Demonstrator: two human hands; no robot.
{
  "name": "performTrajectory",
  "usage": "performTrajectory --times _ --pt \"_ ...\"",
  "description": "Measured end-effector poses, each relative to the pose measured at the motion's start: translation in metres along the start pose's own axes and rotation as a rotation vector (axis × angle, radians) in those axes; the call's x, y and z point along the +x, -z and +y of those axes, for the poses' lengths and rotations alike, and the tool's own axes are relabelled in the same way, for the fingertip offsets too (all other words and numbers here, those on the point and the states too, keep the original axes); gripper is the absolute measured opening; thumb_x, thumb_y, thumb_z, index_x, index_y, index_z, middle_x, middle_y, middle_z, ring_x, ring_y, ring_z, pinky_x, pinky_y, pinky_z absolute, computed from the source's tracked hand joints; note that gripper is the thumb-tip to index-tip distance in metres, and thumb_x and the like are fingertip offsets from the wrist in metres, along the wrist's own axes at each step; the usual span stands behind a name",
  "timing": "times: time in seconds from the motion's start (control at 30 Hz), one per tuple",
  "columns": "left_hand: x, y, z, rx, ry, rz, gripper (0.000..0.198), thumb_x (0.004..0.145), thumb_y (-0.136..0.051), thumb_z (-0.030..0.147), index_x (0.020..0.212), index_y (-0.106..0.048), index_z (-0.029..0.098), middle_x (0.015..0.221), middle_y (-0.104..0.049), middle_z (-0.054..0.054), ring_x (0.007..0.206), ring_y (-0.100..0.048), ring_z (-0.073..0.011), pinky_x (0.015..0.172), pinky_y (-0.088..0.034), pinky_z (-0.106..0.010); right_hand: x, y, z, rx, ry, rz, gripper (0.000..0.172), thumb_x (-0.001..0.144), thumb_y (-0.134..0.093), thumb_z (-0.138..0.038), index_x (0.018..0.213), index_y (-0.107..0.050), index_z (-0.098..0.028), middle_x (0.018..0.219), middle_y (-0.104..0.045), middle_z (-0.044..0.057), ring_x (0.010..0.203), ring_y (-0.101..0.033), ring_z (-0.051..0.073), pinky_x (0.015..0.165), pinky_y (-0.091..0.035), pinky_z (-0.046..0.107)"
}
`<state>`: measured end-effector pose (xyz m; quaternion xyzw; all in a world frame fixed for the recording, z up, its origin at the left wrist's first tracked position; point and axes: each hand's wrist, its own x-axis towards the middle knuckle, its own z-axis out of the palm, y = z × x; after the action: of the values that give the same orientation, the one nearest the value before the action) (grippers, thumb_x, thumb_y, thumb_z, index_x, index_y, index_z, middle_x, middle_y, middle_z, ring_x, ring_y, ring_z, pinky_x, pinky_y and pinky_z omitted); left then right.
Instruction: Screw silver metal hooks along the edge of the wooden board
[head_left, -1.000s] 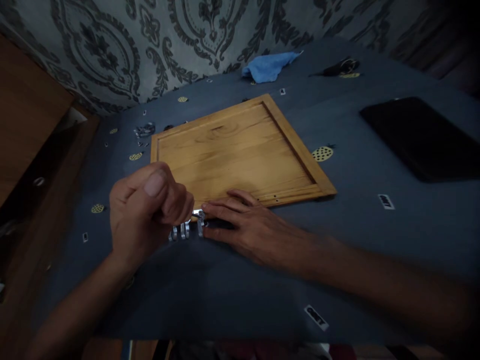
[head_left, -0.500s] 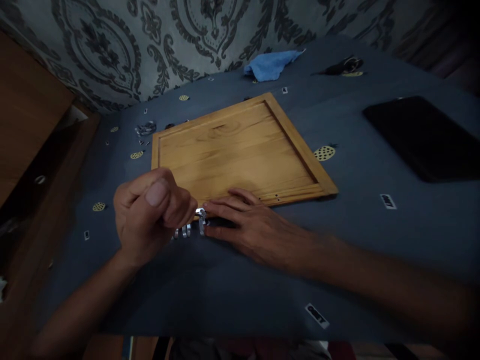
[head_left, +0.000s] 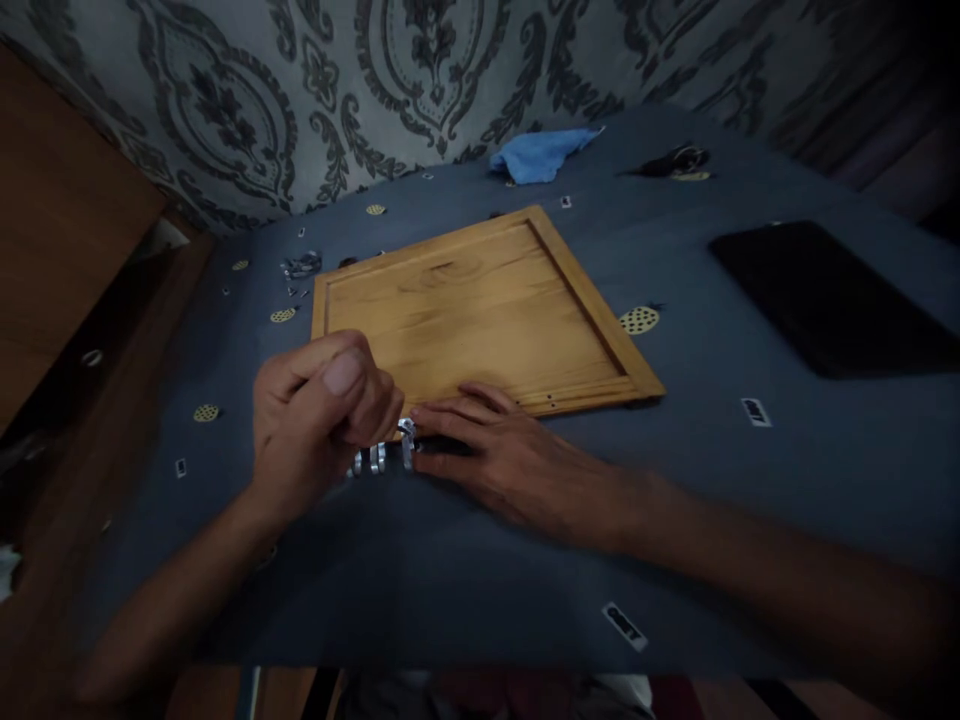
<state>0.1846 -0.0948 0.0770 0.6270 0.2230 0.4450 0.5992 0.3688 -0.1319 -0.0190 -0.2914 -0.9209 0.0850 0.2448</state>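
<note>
A framed wooden panel (head_left: 465, 320) lies flat on the table, with small dark holes along its near edge. Silver metal pieces, hook-like in shape, sit at that edge, and one metal hook (head_left: 407, 443) stands between my two hands. My left hand (head_left: 322, 415) is closed in a fist just left of this hook; whatever it grips is hidden, though a thin dark tip seems to reach toward the metal. My right hand (head_left: 510, 455) rests on the panel's near edge, fingers stretched out and fingertips against or close beside the hook.
Small metal parts (head_left: 302, 265) lie by the panel's far left corner. A blue cloth (head_left: 544, 155) and a dark object (head_left: 671, 160) are at the back. A black flat slab (head_left: 832, 300) lies on the right. A wooden cabinet (head_left: 67, 210) borders the left side.
The view has shifted slightly. My left fist has turned or moved a little right, closer to the hook. My right hand stays in place on the panel's edge.
</note>
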Motion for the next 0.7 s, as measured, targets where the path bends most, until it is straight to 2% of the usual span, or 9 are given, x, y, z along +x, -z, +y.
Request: performTrajectory --times 0.13,0.23,0.53,0.7 --pt "-0.002 0.002 0.022 0.034 -0.085 0.082 0.051 0.090 -0.073 0.035 0.054 -0.042 0.018 0.047 -0.021 0.008 0.036 -0.020 -0.0049 0.037 -0.022 -0.023 0.000 -0.001 0.001 -0.016 0.004 -0.010 0.034 0.101 -0.057 -0.014 0.131 -0.069 -0.024 0.145 -0.063 0.012 0.135 -0.054 0.026 0.114 -0.041 0.052" --pt "-0.003 0.007 0.030 0.088 -0.062 0.110 0.048 0.089 -0.075 0.037 0.053 -0.049 0.018 0.046 -0.023 0.007 0.037 -0.019 -0.0056 0.038 -0.018 -0.025 0.000 -0.001 0.001 -0.013 0.007 0.002 0.034 0.099 -0.058 -0.012 0.129 -0.070 -0.024 0.143 -0.064 0.012 0.135 -0.055 0.026 0.113 -0.042 0.051" --pt "-0.009 0.022 0.012 0.038 -0.034 0.197 0.048 0.089 -0.074 0.039 0.054 -0.048 0.017 0.045 -0.021 0.008 0.037 -0.018 -0.0044 0.038 -0.019 -0.020 0.002 0.002 0.000 -0.009 0.020 0.002 0.031 0.101 -0.054 -0.014 0.126 -0.072 -0.023 0.139 -0.067 0.013 0.133 -0.056 0.026 0.114 -0.042 0.054" --pt "-0.011 0.025 0.005 0.055 -0.058 0.177 0.049 0.089 -0.075 0.040 0.055 -0.049 0.017 0.046 -0.026 0.008 0.038 -0.020 -0.0038 0.040 -0.023 -0.019 0.002 0.004 -0.001 -0.004 0.016 -0.036 0.034 0.102 -0.052 -0.013 0.129 -0.070 -0.022 0.140 -0.066 0.014 0.135 -0.055 0.026 0.114 -0.042 0.054"
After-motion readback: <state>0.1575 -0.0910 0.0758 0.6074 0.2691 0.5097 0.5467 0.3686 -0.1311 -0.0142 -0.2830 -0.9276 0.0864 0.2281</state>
